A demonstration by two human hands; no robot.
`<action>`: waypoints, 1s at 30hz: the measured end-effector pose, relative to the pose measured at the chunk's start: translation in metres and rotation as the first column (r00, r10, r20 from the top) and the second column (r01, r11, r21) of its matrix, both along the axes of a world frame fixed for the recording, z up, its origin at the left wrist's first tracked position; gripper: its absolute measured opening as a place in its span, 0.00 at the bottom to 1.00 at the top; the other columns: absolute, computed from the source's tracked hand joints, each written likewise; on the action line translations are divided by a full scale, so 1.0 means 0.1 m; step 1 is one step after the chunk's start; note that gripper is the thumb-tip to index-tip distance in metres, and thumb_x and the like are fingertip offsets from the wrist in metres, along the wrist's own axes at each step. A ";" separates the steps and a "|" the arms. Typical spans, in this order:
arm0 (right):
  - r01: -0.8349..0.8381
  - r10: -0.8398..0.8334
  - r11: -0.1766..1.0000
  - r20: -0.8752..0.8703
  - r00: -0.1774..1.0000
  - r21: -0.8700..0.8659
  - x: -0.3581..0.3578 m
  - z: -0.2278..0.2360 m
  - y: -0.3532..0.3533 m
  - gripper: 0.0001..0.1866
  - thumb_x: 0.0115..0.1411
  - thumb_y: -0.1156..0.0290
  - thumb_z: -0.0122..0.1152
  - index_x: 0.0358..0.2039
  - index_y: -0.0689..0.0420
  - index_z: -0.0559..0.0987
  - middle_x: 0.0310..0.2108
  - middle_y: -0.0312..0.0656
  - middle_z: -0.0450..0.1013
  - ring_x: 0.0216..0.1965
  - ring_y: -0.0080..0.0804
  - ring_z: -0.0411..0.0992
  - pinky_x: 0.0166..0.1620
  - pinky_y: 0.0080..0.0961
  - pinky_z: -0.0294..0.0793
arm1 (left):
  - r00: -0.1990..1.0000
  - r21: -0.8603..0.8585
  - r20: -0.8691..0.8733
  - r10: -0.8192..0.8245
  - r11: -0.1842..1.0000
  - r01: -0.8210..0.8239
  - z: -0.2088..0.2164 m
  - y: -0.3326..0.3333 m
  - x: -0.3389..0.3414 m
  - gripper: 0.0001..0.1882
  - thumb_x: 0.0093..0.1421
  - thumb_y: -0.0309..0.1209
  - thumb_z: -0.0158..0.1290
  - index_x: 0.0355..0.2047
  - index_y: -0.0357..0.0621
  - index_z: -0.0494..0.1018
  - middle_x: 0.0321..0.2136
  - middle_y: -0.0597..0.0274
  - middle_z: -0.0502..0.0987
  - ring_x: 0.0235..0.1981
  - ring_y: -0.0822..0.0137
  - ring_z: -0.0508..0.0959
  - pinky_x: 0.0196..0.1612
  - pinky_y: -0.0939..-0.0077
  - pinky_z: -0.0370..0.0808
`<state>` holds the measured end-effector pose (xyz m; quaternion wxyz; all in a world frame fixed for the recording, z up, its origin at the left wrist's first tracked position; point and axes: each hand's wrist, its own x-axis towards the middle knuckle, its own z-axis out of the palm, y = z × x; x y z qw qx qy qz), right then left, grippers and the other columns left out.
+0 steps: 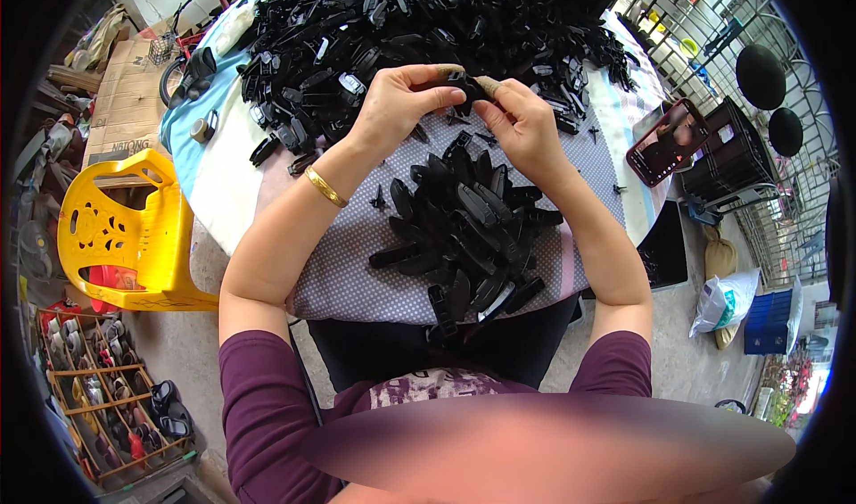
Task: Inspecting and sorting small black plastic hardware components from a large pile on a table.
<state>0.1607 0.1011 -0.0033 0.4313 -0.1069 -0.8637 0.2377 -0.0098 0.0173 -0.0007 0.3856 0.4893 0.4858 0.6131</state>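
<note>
Over the far half of the table, my left hand [395, 104] and my right hand [528, 131] meet around a small black plastic piece [465, 85]. Each hand pinches it between thumb and index finger, and both index fingers wear tan covers. The fingers partly hide the piece, so its exact kind is unclear. Between my forearms lies a loose pile of long, curved black plastic pieces [473, 223]. Just beyond my hands spreads a large heap of similar black pieces [357, 36], some with shiny faces. A few tiny black parts [378, 198] lie scattered on the dotted grey tablecloth [343, 268].
A lit phone [667, 143] leans at the table's right edge. On the left side of the table sits a small round object [204, 127]. A yellow plastic chair [134, 227] stands left of the table, near a shoe rack [98, 397]. Rightward are a black crate [727, 147] and metal grille.
</note>
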 end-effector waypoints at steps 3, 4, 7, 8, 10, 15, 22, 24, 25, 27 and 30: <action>-0.013 0.012 1.000 0.036 0.999 0.027 0.01 0.00 0.00 0.12 0.53 0.75 0.59 0.39 0.65 0.76 0.26 0.41 0.70 0.24 0.28 0.68 0.28 0.20 0.67 | 0.997 -0.026 -0.071 0.005 1.000 -0.007 0.02 -0.03 0.01 0.16 0.53 0.24 0.57 0.44 0.37 0.74 0.32 0.64 0.78 0.30 0.78 0.74 0.37 0.86 0.73; 0.022 -0.027 0.998 0.079 0.997 0.056 0.03 0.01 -0.01 0.13 0.52 0.75 0.60 0.39 0.64 0.76 0.26 0.40 0.70 0.24 0.28 0.68 0.28 0.20 0.68 | 0.997 -0.026 -0.071 0.006 1.000 -0.008 0.01 -0.04 0.02 0.16 0.53 0.24 0.57 0.44 0.37 0.74 0.32 0.64 0.78 0.30 0.78 0.74 0.37 0.86 0.73; 0.087 -0.101 0.989 0.114 0.988 0.119 0.01 0.00 -0.07 0.15 0.50 0.74 0.63 0.39 0.64 0.76 0.25 0.40 0.70 0.23 0.27 0.69 0.27 0.20 0.69 | 0.997 -0.018 0.069 0.024 1.000 -0.023 -0.07 -0.03 0.10 0.16 0.55 0.23 0.55 0.45 0.37 0.73 0.34 0.62 0.78 0.33 0.76 0.75 0.40 0.84 0.73; 0.125 -0.141 0.981 0.105 0.984 0.151 0.01 0.01 -0.09 0.16 0.49 0.73 0.64 0.39 0.63 0.77 0.25 0.40 0.70 0.23 0.26 0.69 0.28 0.19 0.70 | 0.991 0.022 0.131 0.026 0.999 -0.029 -0.09 -0.03 0.15 0.16 0.55 0.23 0.55 0.46 0.37 0.73 0.36 0.61 0.78 0.34 0.75 0.75 0.42 0.83 0.73; 0.148 -0.157 0.985 0.101 0.982 0.092 -0.01 0.03 -0.13 0.15 0.49 0.72 0.65 0.38 0.63 0.77 0.25 0.39 0.71 0.23 0.25 0.69 0.28 0.19 0.70 | 0.977 0.066 0.215 0.007 0.998 -0.022 -0.12 -0.01 0.18 0.17 0.57 0.22 0.52 0.48 0.36 0.71 0.38 0.58 0.77 0.38 0.73 0.76 0.46 0.81 0.72; 0.011 0.028 0.956 0.127 0.992 -0.293 0.00 -0.06 0.04 0.12 0.50 0.71 0.65 0.35 0.62 0.78 0.25 0.35 0.72 0.25 0.19 0.69 0.30 0.17 0.70 | 0.988 0.103 0.131 -0.087 0.992 0.073 -0.03 -0.05 0.12 0.15 0.57 0.21 0.51 0.46 0.36 0.72 0.38 0.58 0.77 0.40 0.71 0.76 0.48 0.79 0.72; -0.029 0.043 0.995 0.142 0.989 -0.096 0.04 -0.01 -0.06 0.13 0.48 0.67 0.67 0.27 0.64 0.78 0.17 0.38 0.69 0.19 0.24 0.65 0.24 0.25 0.64 | 0.990 0.112 0.046 -0.131 0.986 0.125 0.06 -0.10 0.09 0.13 0.56 0.21 0.51 0.43 0.37 0.74 0.37 0.57 0.78 0.39 0.71 0.76 0.48 0.78 0.71; -0.010 0.030 0.996 0.223 0.974 -0.089 0.03 -0.02 -0.04 0.16 0.46 0.66 0.68 0.33 0.62 0.78 0.24 0.39 0.73 0.23 0.24 0.68 0.28 0.23 0.68 | 0.991 0.091 0.035 -0.127 0.988 0.123 0.06 -0.09 0.08 0.13 0.56 0.21 0.51 0.43 0.36 0.74 0.37 0.57 0.78 0.39 0.71 0.76 0.48 0.78 0.72; -0.011 0.031 0.996 0.224 0.974 -0.089 0.04 0.00 0.02 0.16 0.46 0.66 0.68 0.33 0.62 0.78 0.24 0.39 0.73 0.23 0.24 0.68 0.28 0.23 0.68 | 0.992 0.070 0.022 -0.121 0.990 0.119 0.07 -0.08 0.07 0.13 0.57 0.21 0.51 0.43 0.35 0.74 0.37 0.56 0.78 0.39 0.71 0.77 0.48 0.79 0.72; -0.196 0.315 0.900 0.272 0.909 -0.389 0.09 0.11 0.16 0.20 0.45 0.67 0.69 0.39 0.60 0.77 0.33 0.40 0.75 0.29 0.25 0.71 0.35 0.22 0.71 | 0.988 0.096 -0.107 -0.112 0.988 0.123 0.15 -0.14 0.10 0.15 0.55 0.21 0.54 0.44 0.36 0.74 0.37 0.57 0.78 0.37 0.72 0.77 0.45 0.79 0.73; -0.112 0.181 0.975 0.384 0.905 -0.194 0.24 0.08 0.46 0.22 0.47 0.74 0.63 0.45 0.58 0.75 0.39 0.42 0.74 0.37 0.30 0.72 0.42 0.25 0.72 | 0.853 0.057 -0.495 -0.167 0.973 0.224 0.40 -0.29 0.20 0.19 0.49 0.23 0.59 0.45 0.40 0.74 0.35 0.58 0.78 0.32 0.74 0.76 0.38 0.80 0.74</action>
